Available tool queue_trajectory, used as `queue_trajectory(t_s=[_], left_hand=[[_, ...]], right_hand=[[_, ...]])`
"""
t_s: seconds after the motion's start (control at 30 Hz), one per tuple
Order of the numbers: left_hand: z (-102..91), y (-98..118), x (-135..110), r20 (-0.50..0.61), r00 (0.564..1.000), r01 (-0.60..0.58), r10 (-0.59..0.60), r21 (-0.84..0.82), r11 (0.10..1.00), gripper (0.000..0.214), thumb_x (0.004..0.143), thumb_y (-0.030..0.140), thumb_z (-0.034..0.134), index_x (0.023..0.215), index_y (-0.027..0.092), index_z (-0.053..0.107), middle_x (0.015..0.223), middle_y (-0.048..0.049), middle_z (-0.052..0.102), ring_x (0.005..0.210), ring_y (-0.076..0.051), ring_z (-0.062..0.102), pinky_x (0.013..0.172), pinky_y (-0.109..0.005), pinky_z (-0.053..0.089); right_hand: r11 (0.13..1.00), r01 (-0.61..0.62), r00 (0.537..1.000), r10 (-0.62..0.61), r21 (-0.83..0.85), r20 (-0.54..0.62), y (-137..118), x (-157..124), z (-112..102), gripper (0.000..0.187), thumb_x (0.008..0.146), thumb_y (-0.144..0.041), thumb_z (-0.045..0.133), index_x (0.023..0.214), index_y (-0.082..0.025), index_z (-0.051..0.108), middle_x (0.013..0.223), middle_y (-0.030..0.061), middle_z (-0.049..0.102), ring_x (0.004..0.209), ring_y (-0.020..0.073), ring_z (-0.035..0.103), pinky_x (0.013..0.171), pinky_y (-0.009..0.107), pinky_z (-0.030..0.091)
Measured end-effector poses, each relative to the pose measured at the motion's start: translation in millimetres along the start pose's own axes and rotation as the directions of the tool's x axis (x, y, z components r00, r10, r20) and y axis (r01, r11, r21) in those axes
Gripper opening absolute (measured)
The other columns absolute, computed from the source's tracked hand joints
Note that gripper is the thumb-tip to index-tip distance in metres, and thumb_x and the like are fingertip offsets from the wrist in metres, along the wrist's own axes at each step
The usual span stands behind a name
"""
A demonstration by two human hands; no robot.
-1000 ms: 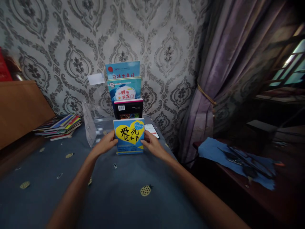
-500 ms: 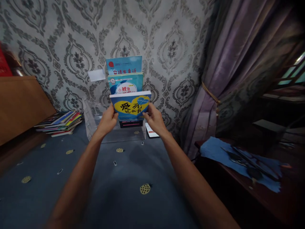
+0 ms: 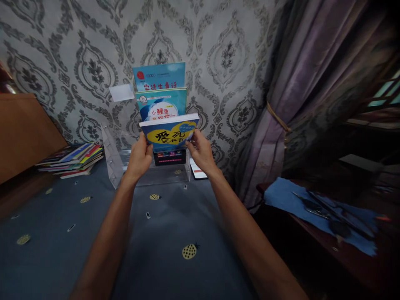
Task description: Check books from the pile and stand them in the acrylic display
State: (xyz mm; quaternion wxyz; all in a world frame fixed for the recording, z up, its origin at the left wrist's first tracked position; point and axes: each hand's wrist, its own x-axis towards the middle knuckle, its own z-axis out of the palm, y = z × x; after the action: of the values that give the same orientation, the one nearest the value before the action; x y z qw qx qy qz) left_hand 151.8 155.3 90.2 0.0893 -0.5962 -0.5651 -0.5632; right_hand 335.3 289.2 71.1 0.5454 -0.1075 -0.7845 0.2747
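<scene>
Between my hands is a blue book with a yellow heart on its cover, its white page edge upward. My left hand is closed on its left edge and my right hand grips the right edge. Behind it, a teal book and a taller light-blue book stand upright, one behind the other, in a clear acrylic rack. Below the held book, a dark book or box with pink print shows in the rack. The held book hides the lower parts of the books behind.
A pile of thin books lies left of the rack, beside a brown board. A phone rests right of the rack. Blue cloth with tools covers a side table at right, near a purple curtain. Patterned wall stands behind.
The held book is now slightly tilted, its right side higher, and more of the dark item beneath shows. Both hands keep their hold. The whole view has shifted a little.
</scene>
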Motion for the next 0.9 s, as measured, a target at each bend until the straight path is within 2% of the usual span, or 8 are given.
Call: queue_trajectory(t_s=[0.23,0.43,0.57,0.7,0.8,0.9], left_hand=[[-0.9,-5,-1,0.041,0.999,-0.012,0.011,0.029,1.0,0.038,0.084,0.002,0.054,0.118,0.02,0.056,0.104,-0.0075,0.067,0.107,-0.027,0.064,0.104,-0.049,0.048],[0.1,-6,-2,0.012,1.0,-0.024,0.024,0.063,0.998,0.034,0.086,0.007,0.056,0.117,0.021,0.054,0.098,-0.0062,0.068,0.102,-0.027,0.065,0.102,-0.046,0.048],[3.7,-8,-4,-0.021,1.0,-0.01,0.013,0.149,0.989,0.022,0.089,0.011,0.055,0.108,0.021,0.053,0.101,-0.007,0.068,0.102,-0.026,0.065,0.099,-0.043,0.049],[9.7,-11,-5,-0.082,0.995,-0.039,0.065,0.287,0.957,0.009,0.092,0.015,0.052,0.099,0.021,0.054,0.1,-0.0062,0.067,0.099,-0.024,0.064,0.094,-0.041,0.052],[13.6,-14,-5,-0.105,0.991,-0.038,0.082,0.367,0.929,0.006,0.094,0.018,0.05,0.096,0.021,0.055,0.098,-0.007,0.067,0.096,-0.024,0.064,0.091,-0.041,0.053],[15.9,-18,-6,-0.102,0.992,-0.031,0.078,0.399,0.916,0.009,0.095,0.019,0.049,0.099,0.02,0.057,0.098,-0.0077,0.068,0.092,-0.023,0.065,0.088,-0.039,0.053]], right_hand=[[0.999,-0.03,0.999,0.031,-0.02,0.036,7,-2,2,0.039,0.092,-0.015,0.05,0.129,-0.024,0.054,0.117,0.0072,0.066,0.11,0.0234,0.063,0.091,0.041,0.056],[0.999,-0.036,0.998,0.035,0.008,0.044,8,-4,3,0.035,0.091,-0.015,0.051,0.124,-0.024,0.055,0.115,0.0068,0.068,0.107,0.0228,0.064,0.089,0.039,0.056],[0.997,-0.002,1.0,0.004,-0.076,0.028,13,-5,3,0.032,0.093,-0.021,0.051,0.124,-0.024,0.056,0.113,0.0083,0.066,0.105,0.0248,0.062,0.087,0.041,0.055],[0.979,0.028,0.999,-0.031,-0.203,-0.013,21,-4,3,0.025,0.093,-0.028,0.054,0.118,-0.024,0.058,0.108,0.0093,0.063,0.099,0.0262,0.06,0.082,0.043,0.054],[0.974,0.022,0.999,-0.027,-0.227,-0.021,26,-4,4,0.022,0.092,-0.024,0.054,0.114,-0.023,0.058,0.104,0.0095,0.062,0.097,0.0267,0.06,0.084,0.044,0.053],[0.974,0.009,0.999,-0.018,-0.228,-0.035,30,-4,7,0.029,0.09,-0.019,0.053,0.119,-0.022,0.057,0.107,0.0104,0.062,0.1,0.0268,0.061,0.088,0.046,0.053]])
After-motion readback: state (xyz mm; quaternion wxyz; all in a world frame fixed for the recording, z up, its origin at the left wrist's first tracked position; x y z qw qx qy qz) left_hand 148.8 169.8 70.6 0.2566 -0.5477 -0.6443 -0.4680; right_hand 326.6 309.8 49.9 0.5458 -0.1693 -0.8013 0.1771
